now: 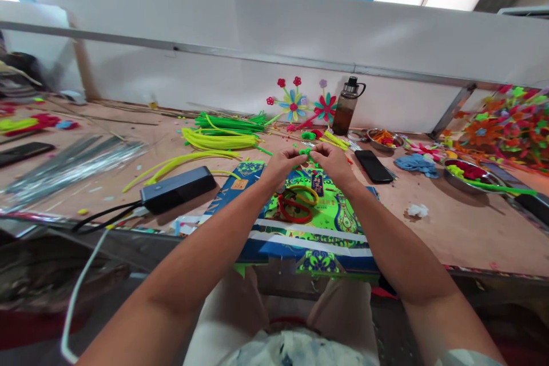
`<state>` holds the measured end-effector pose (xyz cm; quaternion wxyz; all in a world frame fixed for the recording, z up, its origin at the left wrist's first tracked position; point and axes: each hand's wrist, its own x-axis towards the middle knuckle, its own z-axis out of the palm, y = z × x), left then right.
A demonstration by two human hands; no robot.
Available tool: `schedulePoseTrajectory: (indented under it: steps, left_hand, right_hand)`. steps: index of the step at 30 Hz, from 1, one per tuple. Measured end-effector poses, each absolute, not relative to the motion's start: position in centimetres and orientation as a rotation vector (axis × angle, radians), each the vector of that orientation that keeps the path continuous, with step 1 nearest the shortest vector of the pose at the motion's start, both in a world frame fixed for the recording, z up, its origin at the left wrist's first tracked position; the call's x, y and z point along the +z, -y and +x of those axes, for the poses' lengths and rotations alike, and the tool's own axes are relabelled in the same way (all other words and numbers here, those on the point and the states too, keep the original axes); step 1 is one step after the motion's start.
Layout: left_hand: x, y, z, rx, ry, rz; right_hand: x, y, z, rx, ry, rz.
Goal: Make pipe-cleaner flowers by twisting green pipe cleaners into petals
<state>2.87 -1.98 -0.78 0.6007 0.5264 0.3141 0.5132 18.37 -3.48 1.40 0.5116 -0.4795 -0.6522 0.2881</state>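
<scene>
A small green pipe cleaner piece (306,152) is pinched between my two hands, above the far part of a blue and green printed board (338,245). My left hand (283,163) grips it from the left with fingers closed. From the other side my right hand (331,159) holds it with thumb and fingertips together. Between my forearms, scissors with red and yellow handles (295,209) lie on the board; their blades are hard to make out. Bundles of green pipe cleaners (231,122) and yellow pipe cleaners (218,140) lie beyond my left hand.
Left of the board sit a black power bank (178,189) with cables and silvery wires (90,163). Pipe cleaner flowers (294,106) and a bottle (345,108) stand at the back. A phone (373,166), blue cloth (416,165) and metal bowls (472,184) are to the right.
</scene>
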Motion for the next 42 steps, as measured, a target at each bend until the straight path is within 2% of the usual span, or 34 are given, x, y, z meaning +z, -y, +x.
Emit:
schedulePoseTrajectory:
  steps: [11, 15, 20, 23, 30, 38, 42]
  left_hand:
    - [-0.1, 1.8, 2.3, 1.205, -0.678, 0.953]
    - [-0.4, 1.4, 2.3, 1.148, -0.625, 0.858]
    - [-0.9, 1.0, 2.4, 1.054, -0.563, 0.814]
    - [-1.2, 0.8, 2.5, 1.045, -0.571, 0.823]
    - [-1.0, 0.6, 2.3, 1.114, -0.632, 0.798]
    - [-0.9, 0.4, 2.4, 1.185, -0.665, 0.674]
    - [-1.5, 0.1, 2.7, 1.12, -0.582, 0.73]
  right_hand:
    - [0.5, 3.6, 17.6, 1.103, 1.453, -1.015]
    - [0.5, 3.7, 17.6, 1.157, 1.461, -0.977]
    - [-0.2, 3.2, 17.5, 1.434, 1.314, -0.933]
    - [-0.7, 3.0, 17.5, 1.485, 1.266, -0.939]
    - [-1.0, 2.9, 17.3, 1.267, 1.355, -1.027]
    - [-1.0, 3.8, 16.1, 0.262, 1.676, -1.077]
    - [-1.2, 4.1, 16.3, -0.022, 1.928, -0.949]
